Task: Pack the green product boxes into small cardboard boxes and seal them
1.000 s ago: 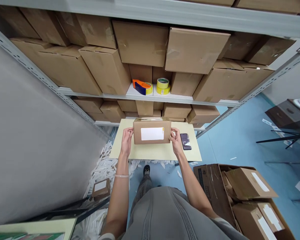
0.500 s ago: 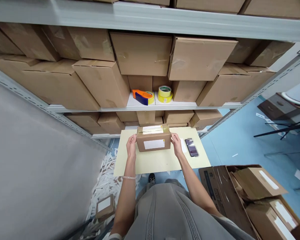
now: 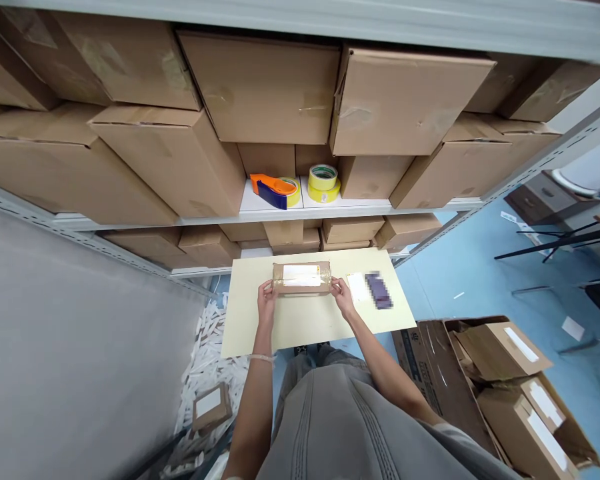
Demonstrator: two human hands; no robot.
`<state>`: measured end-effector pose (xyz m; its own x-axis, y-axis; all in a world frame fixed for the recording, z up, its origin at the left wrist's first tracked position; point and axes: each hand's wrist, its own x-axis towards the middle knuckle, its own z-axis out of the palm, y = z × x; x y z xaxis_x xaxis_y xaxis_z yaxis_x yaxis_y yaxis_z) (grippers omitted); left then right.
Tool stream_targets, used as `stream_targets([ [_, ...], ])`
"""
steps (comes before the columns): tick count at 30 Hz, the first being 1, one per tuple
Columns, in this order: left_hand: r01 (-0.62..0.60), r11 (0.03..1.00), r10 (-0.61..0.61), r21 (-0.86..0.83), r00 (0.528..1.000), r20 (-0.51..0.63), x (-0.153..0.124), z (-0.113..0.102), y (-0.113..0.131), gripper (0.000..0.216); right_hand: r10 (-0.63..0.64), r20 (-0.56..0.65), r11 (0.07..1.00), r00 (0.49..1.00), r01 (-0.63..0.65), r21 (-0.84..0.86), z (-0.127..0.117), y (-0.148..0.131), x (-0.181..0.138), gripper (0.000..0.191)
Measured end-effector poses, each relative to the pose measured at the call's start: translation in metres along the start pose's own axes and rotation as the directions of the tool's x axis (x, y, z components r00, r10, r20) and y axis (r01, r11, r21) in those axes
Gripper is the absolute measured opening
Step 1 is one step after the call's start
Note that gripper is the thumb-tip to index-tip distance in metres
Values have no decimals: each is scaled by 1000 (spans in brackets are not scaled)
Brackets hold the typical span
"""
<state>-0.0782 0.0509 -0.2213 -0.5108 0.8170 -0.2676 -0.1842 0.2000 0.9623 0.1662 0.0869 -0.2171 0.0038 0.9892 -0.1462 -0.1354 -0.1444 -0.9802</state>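
A small brown cardboard box (image 3: 303,289) rests on or just over the pale yellow board (image 3: 250,327), its top facing up with a white label (image 3: 301,275) and clear tape at the ends. My left hand (image 3: 267,297) grips its left end, fingers bent against the side. At the right end, my right hand (image 3: 341,293) holds it the same way. Right of that hand lie a white slip of paper (image 3: 358,287) and a dark phone (image 3: 379,291), partly blurred out.
Cardboard boxes (image 3: 260,93) fill the shelves ahead. An orange and blue tape dispenser (image 3: 273,190) and yellow tape rolls (image 3: 323,185) sit on the middle shelf. A large open carton (image 3: 445,380) with labelled boxes stands right. Paper strips (image 3: 215,340) and a labelled box (image 3: 211,408) lie lower left.
The box has tipped from showing its labelled front side to showing its labelled top, and sits lower towards the board. Both hands stay on its ends. The camera view has shifted slightly.
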Motion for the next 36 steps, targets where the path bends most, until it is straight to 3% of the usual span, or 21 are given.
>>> stream_targets([
  [3,-83,996,82,20,995,54,7,-4,-18,45,-19,-6,999,1000,19,34,6,17,2,30],
  [8,-166,979,164,121,986,29,5,-10,-45,36,-67,-22,997,998,68,34,11,32,12,26],
  [15,-54,995,56,79,998,-24,-13,-15,-75,44,19,-26,1000,999,-18,20,-16,61,-12,20],
  [20,74,995,-68,66,994,-89,-25,-24,-97,43,152,-53,988,987,-154,-24,-30,77,-21,53],
  [23,136,988,-128,77,987,-97,-32,-22,-105,34,208,-29,975,978,-210,-67,-32,87,-22,53],
  [28,176,973,-163,151,982,-97,-32,-18,-96,27,187,5,960,982,-182,-213,-31,95,-18,56],
  [32,155,963,-134,221,985,-107,-26,-27,-79,25,211,62,944,976,-187,-271,-38,96,-10,58],
  [34,126,961,-97,246,987,-127,-24,-34,-69,26,246,32,932,969,-227,-283,-48,95,-7,57],
  [36,90,958,-45,272,984,-170,-24,-37,-57,27,273,-80,907,959,-285,-310,-63,95,-5,55],
])
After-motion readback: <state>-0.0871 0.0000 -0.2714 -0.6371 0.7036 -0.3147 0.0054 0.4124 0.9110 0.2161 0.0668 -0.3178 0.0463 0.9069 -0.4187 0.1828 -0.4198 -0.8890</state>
